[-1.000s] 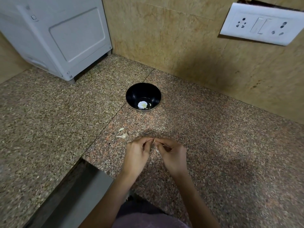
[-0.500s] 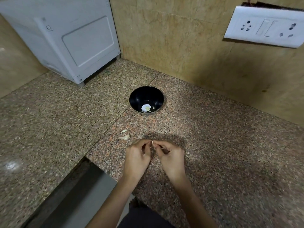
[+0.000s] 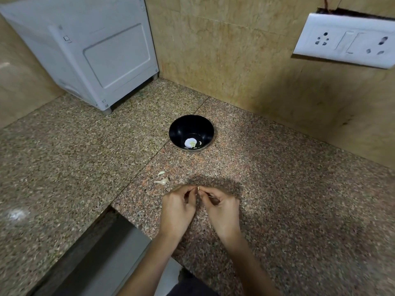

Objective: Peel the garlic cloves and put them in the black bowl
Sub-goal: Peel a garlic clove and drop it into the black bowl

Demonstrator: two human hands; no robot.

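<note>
Our hands have barely shifted in the last half second: the left hand (image 3: 177,210) and right hand (image 3: 223,210) stay fingertip to fingertip over the granite counter (image 3: 299,210), both pinching a small garlic clove (image 3: 198,189) between them. Beyond the fingertips stands the black bowl (image 3: 181,127), with pale peeled garlic (image 3: 190,143) on its floor. Near the left fingers, on their outer side, lie pale garlic scraps (image 3: 161,180).

Speckled granite counter (image 3: 299,199), beige tiled wall (image 3: 235,60).
White appliance (image 3: 96,56) stands at the counter's back left; white socket plate (image 3: 346,43) sits on the wall at right.
</note>
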